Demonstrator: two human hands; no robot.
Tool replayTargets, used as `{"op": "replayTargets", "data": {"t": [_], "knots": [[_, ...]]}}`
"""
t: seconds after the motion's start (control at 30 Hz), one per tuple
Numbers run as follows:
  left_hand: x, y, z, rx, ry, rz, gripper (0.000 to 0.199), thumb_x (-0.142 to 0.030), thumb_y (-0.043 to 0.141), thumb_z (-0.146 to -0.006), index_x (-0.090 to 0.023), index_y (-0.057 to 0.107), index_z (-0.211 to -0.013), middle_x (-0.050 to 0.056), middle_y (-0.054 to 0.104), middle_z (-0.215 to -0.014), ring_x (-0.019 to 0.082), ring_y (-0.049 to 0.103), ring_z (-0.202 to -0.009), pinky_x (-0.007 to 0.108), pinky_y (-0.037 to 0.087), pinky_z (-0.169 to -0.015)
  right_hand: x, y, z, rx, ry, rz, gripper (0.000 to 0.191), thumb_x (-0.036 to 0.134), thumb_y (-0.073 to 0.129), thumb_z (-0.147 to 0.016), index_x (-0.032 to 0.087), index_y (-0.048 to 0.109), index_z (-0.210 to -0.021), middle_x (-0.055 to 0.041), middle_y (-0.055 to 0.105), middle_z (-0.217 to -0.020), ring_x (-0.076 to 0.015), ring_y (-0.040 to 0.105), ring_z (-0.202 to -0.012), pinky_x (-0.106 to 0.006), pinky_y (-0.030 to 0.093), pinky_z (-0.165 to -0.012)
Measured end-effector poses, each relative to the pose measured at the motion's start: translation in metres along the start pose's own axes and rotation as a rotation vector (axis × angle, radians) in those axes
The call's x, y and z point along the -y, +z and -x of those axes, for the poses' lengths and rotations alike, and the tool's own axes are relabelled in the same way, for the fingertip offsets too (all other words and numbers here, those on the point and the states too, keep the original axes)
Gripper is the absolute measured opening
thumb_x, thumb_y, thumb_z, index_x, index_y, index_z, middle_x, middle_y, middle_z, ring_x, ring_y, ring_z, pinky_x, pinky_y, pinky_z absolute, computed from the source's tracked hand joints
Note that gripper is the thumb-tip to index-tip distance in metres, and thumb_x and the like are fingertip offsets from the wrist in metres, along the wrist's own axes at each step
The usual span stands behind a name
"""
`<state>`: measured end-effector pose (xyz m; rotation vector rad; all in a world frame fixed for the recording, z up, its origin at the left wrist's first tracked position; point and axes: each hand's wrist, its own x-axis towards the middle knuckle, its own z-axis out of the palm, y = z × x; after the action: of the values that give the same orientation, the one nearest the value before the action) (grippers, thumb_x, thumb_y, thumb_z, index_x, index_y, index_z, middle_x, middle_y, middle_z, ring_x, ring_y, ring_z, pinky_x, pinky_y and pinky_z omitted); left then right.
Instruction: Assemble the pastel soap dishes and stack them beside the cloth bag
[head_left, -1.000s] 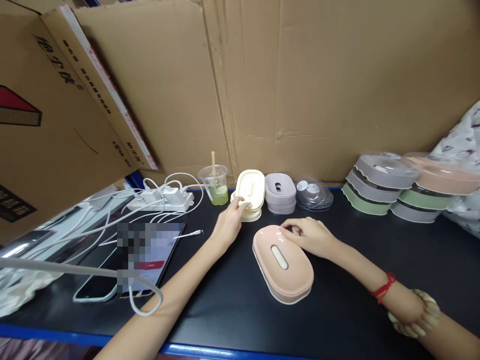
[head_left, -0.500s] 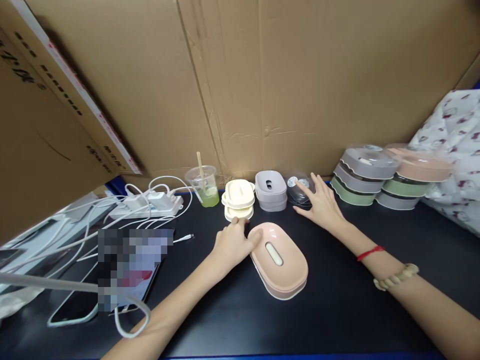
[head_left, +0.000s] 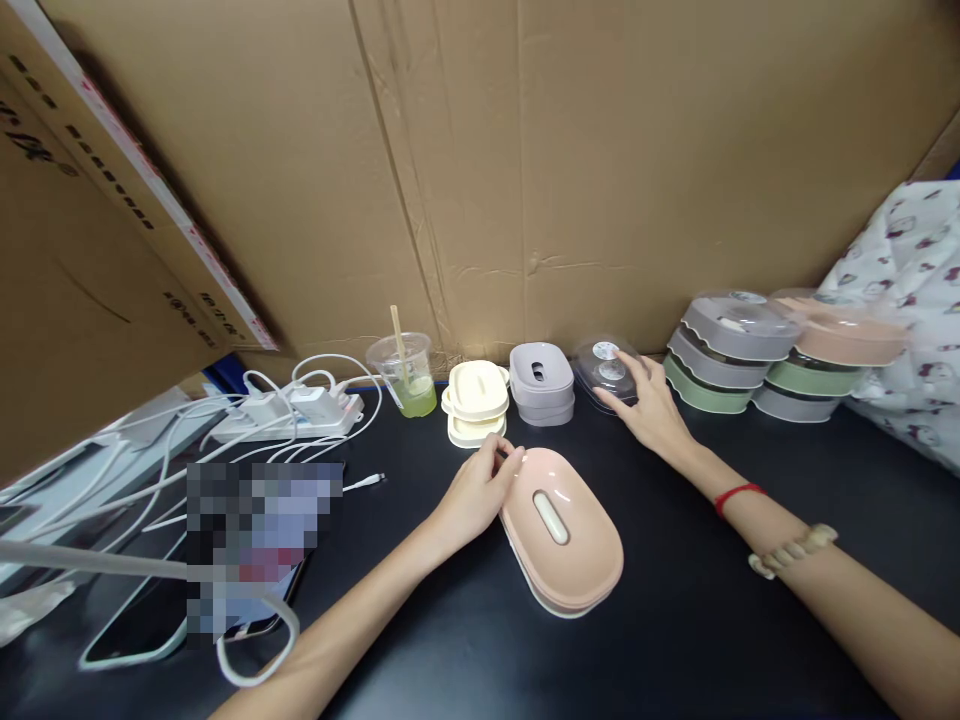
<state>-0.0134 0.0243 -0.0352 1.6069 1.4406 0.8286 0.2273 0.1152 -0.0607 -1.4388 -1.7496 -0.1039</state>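
An oval pink box [head_left: 585, 545] with a cream handle on its top lies on the black table. My left hand [head_left: 480, 490] pinches its upper left rim between thumb and fingers. Farther back on the right, my right hand [head_left: 646, 405] has its fingers around the edge of a clear dome lid [head_left: 600, 368] with two round stickers. Left of that lid are a grey-purple lidded box [head_left: 541, 385] and a stack of small cream boxes [head_left: 478, 392].
Stacked grey, green and pink oval trays [head_left: 739, 330] stand at the back right, beside a patterned white cloth [head_left: 919, 320]. A plastic cup [head_left: 412, 385] with green drink, a power strip [head_left: 300, 415], cables and a pixelated device are on the left. Cardboard walls rise behind.
My right hand has closed in on the clear lid, which now sits a little higher and farther right. The pink box has shifted slightly toward me.
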Motion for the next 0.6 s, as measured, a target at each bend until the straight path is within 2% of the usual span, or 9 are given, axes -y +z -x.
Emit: {"op": "replayTargets", "data": {"t": [0.1,0.2,0.27,0.37,0.5,0.6], "knots": [[-0.003,-0.002,-0.001,-0.037,-0.102,0.280,0.029,-0.043,0.049,-0.081,-0.014,0.049,-0.087,-0.002,0.046,-0.069,0.007,0.042,-0.061,0.017,0.033,-0.056,0.014,-0.004,0.002,-0.161,0.024,-0.131,0.061,0.062,0.044,-0.078,0.019,0.049,-0.122,-0.0150,0.047,-0.117,-0.0277,0.052,-0.106,-0.046,0.042,-0.091],[-0.007,-0.004,-0.002,-0.105,-0.191,0.575,0.050,-0.053,0.061,-0.070,-0.015,0.050,-0.101,0.002,0.052,-0.080,0.008,0.047,-0.062,0.017,0.038,-0.053,0.035,-0.011,0.008,-0.260,-0.135,-0.314,0.052,0.055,0.047,-0.080,0.018,0.049,-0.117,-0.0136,0.051,-0.114,-0.0236,0.056,-0.099,-0.041,0.046,-0.088],[-0.009,-0.006,-0.003,-0.170,-0.204,0.735,0.058,-0.053,0.068,-0.063,-0.016,0.051,-0.104,0.002,0.053,-0.081,0.009,0.050,-0.063,0.019,0.043,-0.055,0.050,-0.014,0.015,-0.215,-0.312,-0.426,0.051,0.054,0.048,-0.080,0.017,0.049,-0.115,-0.0143,0.053,-0.113,-0.0240,0.055,-0.102,-0.039,0.046,-0.087],[-0.012,-0.008,-0.003,-0.233,-0.205,0.882,0.050,-0.041,0.069,-0.066,-0.018,0.052,-0.106,0.001,0.055,-0.078,0.008,0.051,-0.062,0.021,0.047,-0.057,0.067,-0.016,0.025,-0.071,-0.491,-0.483,0.052,0.054,0.050,-0.079,0.015,0.050,-0.113,-0.0143,0.054,-0.112,-0.0244,0.052,-0.107,-0.036,0.046,-0.088],[-0.017,-0.010,-0.003,-0.246,-0.204,0.999,0.031,-0.027,0.056,-0.078,-0.015,0.056,-0.106,0.003,0.060,-0.088,0.009,0.055,-0.066,0.018,0.046,-0.057,0.077,-0.013,0.032,0.020,-0.538,-0.517,0.053,0.054,0.050,-0.079,0.014,0.050,-0.114,-0.0146,0.055,-0.112,-0.0231,0.052,-0.108,-0.035,0.044,-0.090],[-0.021,-0.011,-0.002,-0.172,-0.197,1.024,0.032,-0.031,0.045,-0.086,-0.013,0.058,-0.108,0.007,0.062,-0.097,0.013,0.059,-0.077,0.019,0.047,-0.061,0.077,-0.012,0.033,0.056,-0.532,-0.564,0.055,0.055,0.049,-0.080,0.013,0.049,-0.114,-0.0152,0.055,-0.112,-0.0232,0.052,-0.108,-0.036,0.044,-0.091]]}}
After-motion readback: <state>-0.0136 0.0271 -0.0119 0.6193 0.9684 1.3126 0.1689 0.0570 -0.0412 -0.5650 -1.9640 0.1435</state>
